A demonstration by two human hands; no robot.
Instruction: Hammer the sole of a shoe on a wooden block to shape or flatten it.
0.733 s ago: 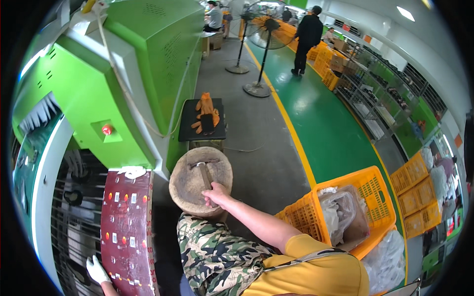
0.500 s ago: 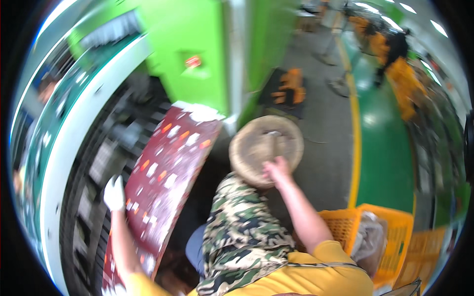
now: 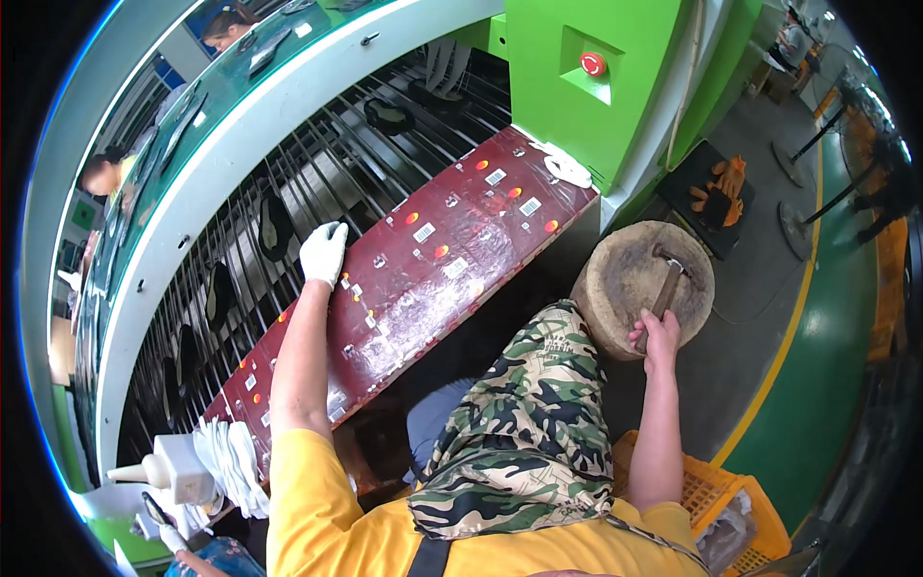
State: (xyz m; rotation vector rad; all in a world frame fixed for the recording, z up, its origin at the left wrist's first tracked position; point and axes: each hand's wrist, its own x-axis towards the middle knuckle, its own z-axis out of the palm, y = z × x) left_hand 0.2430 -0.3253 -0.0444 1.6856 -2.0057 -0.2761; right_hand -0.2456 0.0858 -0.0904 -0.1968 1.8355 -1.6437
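Observation:
My left hand (image 3: 323,254), in a white glove, rests at the edge of a long dark red board (image 3: 413,298) dotted with small stickers. Its fingers lie loosely beside the metal rods of the conveyor (image 3: 317,163), and nothing shows in them. On the right, my bare right hand (image 3: 659,335) is closed around the handle end of a hammer (image 3: 663,288). The hammer lies over a round wooden block (image 3: 620,260), its head near the middle of the block's top. Dark shoe pieces (image 3: 275,227) sit among the conveyor rods.
A green machine housing (image 3: 548,115) with a red button (image 3: 593,64) stands ahead. Orange gloves (image 3: 726,188) lie on a dark mat beyond the block. A yellow crate (image 3: 702,495) is at my right, white strips (image 3: 231,462) at lower left. Other people work across the conveyor.
The view has swung left and sharpened, so the board and block appear farther right. My left hand stays at the board's edge, its fingers closer together. My right hand remains at the hammer handle.

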